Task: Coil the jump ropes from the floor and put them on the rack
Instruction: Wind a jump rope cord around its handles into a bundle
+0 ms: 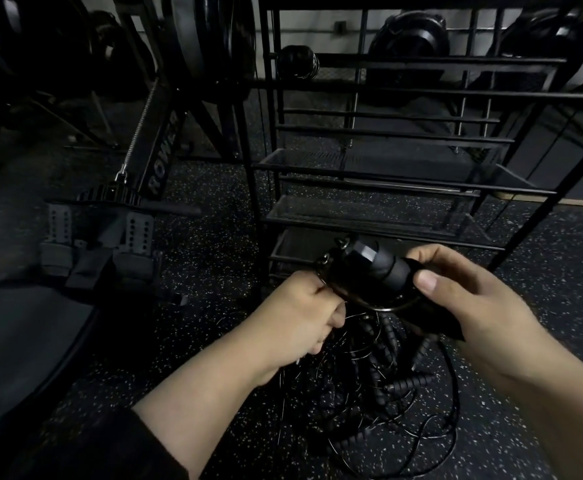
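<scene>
1. We get one head-worn wide-angle view, looking forward and down.
2. Close on both hands; speckled floor [213, 258] below, black rack [387, 178] just ahead.

A rowing machine [155, 161] stands at the left on the dark speckled floor [207, 271], its chain [140, 123] running down to a handle [165, 206] above two grey footrests [99, 233]. Weight plates [213, 39] hang behind it.
</scene>
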### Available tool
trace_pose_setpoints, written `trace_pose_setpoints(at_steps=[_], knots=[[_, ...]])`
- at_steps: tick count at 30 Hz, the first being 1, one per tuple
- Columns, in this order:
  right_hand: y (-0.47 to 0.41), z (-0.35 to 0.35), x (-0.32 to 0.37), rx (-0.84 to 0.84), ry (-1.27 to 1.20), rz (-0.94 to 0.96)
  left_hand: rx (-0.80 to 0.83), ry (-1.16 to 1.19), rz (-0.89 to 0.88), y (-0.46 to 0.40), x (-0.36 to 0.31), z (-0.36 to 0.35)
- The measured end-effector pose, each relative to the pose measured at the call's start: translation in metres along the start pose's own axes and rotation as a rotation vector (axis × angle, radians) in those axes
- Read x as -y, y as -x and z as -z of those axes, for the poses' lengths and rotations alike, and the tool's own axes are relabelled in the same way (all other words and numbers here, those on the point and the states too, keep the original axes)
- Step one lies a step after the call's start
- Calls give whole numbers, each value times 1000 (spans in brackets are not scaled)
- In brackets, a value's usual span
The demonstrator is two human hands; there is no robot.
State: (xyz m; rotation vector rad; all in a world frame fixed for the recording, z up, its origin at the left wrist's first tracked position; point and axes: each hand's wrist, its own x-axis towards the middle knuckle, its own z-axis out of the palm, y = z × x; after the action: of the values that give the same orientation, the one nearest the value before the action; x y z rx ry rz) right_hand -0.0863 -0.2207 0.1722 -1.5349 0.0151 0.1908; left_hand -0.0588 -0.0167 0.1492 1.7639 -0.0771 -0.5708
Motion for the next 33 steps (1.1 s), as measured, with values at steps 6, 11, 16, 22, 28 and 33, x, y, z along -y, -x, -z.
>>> trace_pose_setpoints(at_steps=[6, 11, 16, 22, 28, 33], knots=[[-2, -8, -1, -248, 206, -19, 14, -358, -54, -3, -1, -2], [-4, -7, -4, -313, 489, -45, -35, -731, -138, -6, 2, 1], [-8, -4, -15, -264, 755, -137, 68, -1148, -204, 3, -11, 13], [-4, -15, -9, 47, 904, -254, 184, -1192, -247, 9, -27, 38], [-2, -9, -16, 364, 803, -216, 324, -993, -379, 6, -21, 39], [4, -8, -10, 571, 338, -65, 269, -505, -400, 5, -18, 40]])
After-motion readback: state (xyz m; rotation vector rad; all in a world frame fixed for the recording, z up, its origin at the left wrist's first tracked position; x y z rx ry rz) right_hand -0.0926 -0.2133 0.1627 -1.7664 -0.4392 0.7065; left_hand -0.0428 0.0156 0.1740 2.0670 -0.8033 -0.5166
